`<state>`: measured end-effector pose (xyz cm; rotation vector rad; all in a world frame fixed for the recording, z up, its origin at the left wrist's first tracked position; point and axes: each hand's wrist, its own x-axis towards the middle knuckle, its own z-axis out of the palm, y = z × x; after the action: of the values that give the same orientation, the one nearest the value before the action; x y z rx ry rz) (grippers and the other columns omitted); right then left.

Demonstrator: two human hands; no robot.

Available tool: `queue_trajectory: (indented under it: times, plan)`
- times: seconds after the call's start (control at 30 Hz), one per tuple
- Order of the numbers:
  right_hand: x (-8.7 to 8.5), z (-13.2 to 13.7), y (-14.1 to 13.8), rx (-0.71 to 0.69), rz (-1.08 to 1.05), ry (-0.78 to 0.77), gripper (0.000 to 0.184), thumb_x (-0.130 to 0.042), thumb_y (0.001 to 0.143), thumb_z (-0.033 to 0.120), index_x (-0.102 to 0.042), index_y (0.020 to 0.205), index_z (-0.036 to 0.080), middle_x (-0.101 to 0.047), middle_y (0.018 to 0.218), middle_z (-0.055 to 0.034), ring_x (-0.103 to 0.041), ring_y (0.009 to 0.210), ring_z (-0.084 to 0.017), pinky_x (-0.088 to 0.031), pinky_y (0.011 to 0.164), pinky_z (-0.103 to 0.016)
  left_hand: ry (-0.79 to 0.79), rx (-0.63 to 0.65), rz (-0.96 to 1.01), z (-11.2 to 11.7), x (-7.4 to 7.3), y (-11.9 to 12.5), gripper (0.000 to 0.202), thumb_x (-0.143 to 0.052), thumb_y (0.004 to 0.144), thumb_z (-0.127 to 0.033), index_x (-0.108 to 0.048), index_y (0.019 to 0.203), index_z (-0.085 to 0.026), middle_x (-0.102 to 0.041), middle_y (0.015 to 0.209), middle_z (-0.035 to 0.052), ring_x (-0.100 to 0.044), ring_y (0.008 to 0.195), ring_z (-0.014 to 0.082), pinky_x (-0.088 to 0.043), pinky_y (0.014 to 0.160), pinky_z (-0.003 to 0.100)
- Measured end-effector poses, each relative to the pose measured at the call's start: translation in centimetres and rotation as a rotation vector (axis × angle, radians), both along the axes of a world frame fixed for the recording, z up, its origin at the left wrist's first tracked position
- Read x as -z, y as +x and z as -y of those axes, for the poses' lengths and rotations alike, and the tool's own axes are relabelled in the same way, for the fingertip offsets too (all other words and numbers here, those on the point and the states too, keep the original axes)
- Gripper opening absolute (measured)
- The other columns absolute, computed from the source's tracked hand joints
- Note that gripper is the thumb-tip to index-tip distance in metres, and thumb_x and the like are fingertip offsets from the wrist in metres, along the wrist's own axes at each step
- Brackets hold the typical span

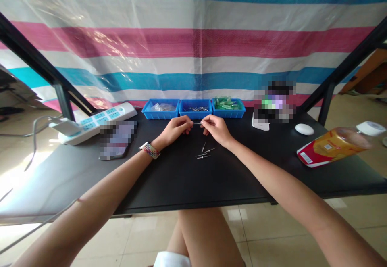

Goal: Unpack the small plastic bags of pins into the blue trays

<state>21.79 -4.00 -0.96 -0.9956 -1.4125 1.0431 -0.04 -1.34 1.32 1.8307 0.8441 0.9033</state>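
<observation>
My left hand [178, 129] and my right hand [217, 129] meet over the black table, fingertips pinched at either end of one thin silver blind rivet [197, 123]. Most of that rivet is hidden by the fingers. Closer to me, several loose blind rivets [203, 154] lie on the tabletop. Just beyond my hands stands a blue bin [196, 114] with more rivets in it. To its left, another blue bin [160, 115] contains clear plastic bags. A third blue bin [229, 113], on the right, is filled with green packets.
A white power strip [102, 122] with a plugged-in adapter and a phone [119, 140] occupy the left side. On the right are a white case [260, 122], a white oval object [304, 129] and a drink bottle [335, 146]. Striped plastic sheeting [193, 41] hangs behind the table.
</observation>
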Motion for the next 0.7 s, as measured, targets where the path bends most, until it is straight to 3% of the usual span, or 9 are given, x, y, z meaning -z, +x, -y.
queue_trajectory:
  times: [0.17, 0.4, 0.7]
  plan:
    - [-0.48, 0.23, 0.01, -0.008, -0.046, -0.017, 0.032, -0.085, 0.072, 0.043, -0.066, 0.084, 0.021, -0.068, 0.074, 0.0013, -0.066, 0.058, -0.014, -0.055, 0.053, -0.026, 0.003, -0.016, -0.032, -0.14, 0.30, -0.10, 0.044, -0.067, 0.095, -0.058, -0.068, 0.081, -0.016, -0.065, 0.070, 0.0018, -0.060, 0.064, 0.0137, -0.046, 0.061, 0.025]
    - [-0.59, 0.30, 0.13, -0.003, -0.044, 0.005, 0.023, -0.082, 0.073, 0.037, -0.067, 0.080, 0.020, -0.066, 0.070, 0.0019, -0.064, 0.059, -0.014, -0.054, 0.052, -0.026, -0.013, -0.018, -0.052, -0.12, 0.32, -0.13, 0.049, -0.063, 0.097, -0.061, -0.070, 0.081, -0.016, -0.066, 0.070, 0.0029, -0.060, 0.065, 0.0141, -0.046, 0.062, 0.025]
    - [-0.98, 0.14, 0.37, 0.047, -0.081, -0.012, 0.024, -0.082, 0.070, 0.037, -0.065, 0.077, 0.022, -0.067, 0.069, 0.0016, -0.066, 0.062, -0.016, -0.058, 0.057, -0.030, -0.044, -0.015, -0.036, 0.14, -0.28, 0.02, 0.047, -0.061, 0.094, -0.060, -0.071, 0.079, -0.016, -0.066, 0.068, 0.0040, -0.060, 0.064, 0.0156, -0.046, 0.061, 0.027]
